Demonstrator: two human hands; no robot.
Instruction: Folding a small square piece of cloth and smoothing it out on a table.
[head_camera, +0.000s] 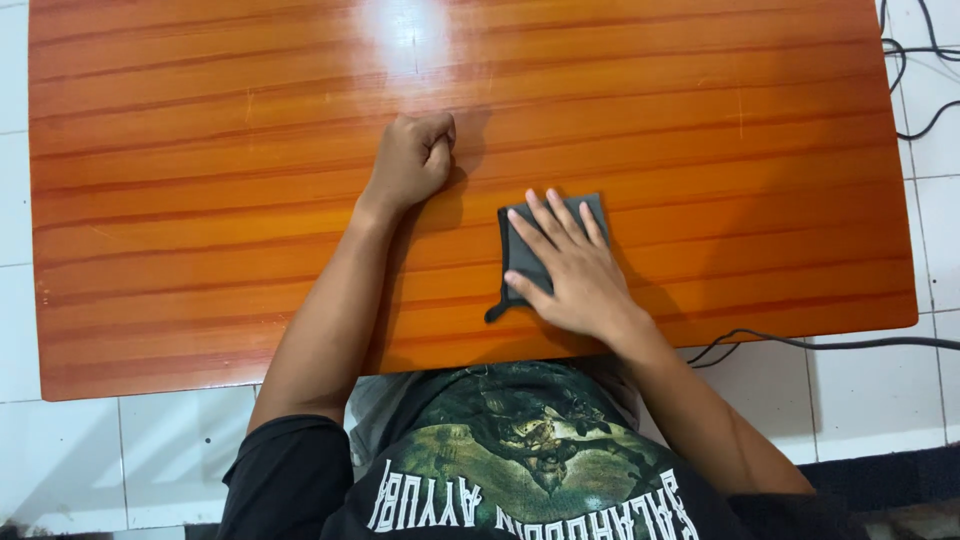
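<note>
left hand (408, 160): fingers curled into fist on table (200, 200) | right hand (570, 270): fingers spread flat on dark cloth (522, 250)

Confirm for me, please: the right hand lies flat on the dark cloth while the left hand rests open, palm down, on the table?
Not quite. In the head view the left hand is closed in a fist on the table, not open. The right hand does lie flat on the dark cloth.

Lighting: bright, even, from overhead. Glare: one white patch on the glossy wooden table (200, 200) near its far edge. Shadows: soft, falling to the right of both forearms. Focus: sharp throughout; slight bowing showed at frame edges.
</note>
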